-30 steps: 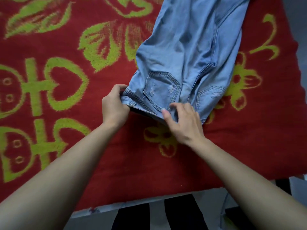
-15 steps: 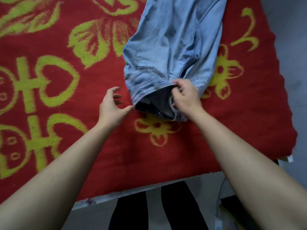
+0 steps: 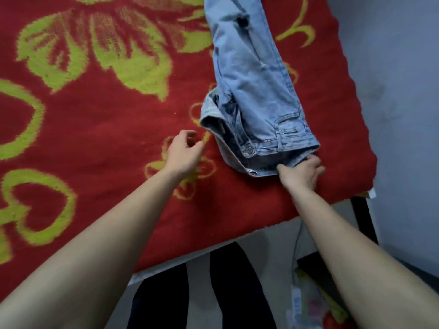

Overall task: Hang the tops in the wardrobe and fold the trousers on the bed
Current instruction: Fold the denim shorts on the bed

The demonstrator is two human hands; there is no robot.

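Legs (image 3: 225,293): dark-clad, planted on the floor against the near edge of the bed (image 3: 273,210); beside them on the right, something colourful, too blurred to name.
Forearms: bare, both reaching forward over the edge.
Red blanket (image 3: 107,129): spread over the whole top, green flowers and hearts woven in.
Right hand (image 3: 301,173): grips the near right corner of the waistband (image 3: 285,143), fingers curled round the denim, close to the blanket's near right corner.
Left hand (image 3: 184,150): off the cloth, hovering over the blanket just left of the garment; fingers loosely curled, nothing held.
Jeans (image 3: 254,91): light blue, lying on the right side of the bed, waist end nearest, stretching away and out past the top of the view; apparently doubled lengthwise, one half over the other, button and fly showing along the left edge; a loose flap of the waist bunched out to the left.
Wall (image 3: 392,79): plain grey, just beyond the right side of the bed.
Done, judging from the lie of the cloth: lengthwise fold made, though untidy at the waist.
Left for this pair: probably tucking in the bunched flap, squaring the waist, then folding across the length into a compact stack.
Tops and wardrobe: not in view, so impossible to tell how far the hanging part stands.
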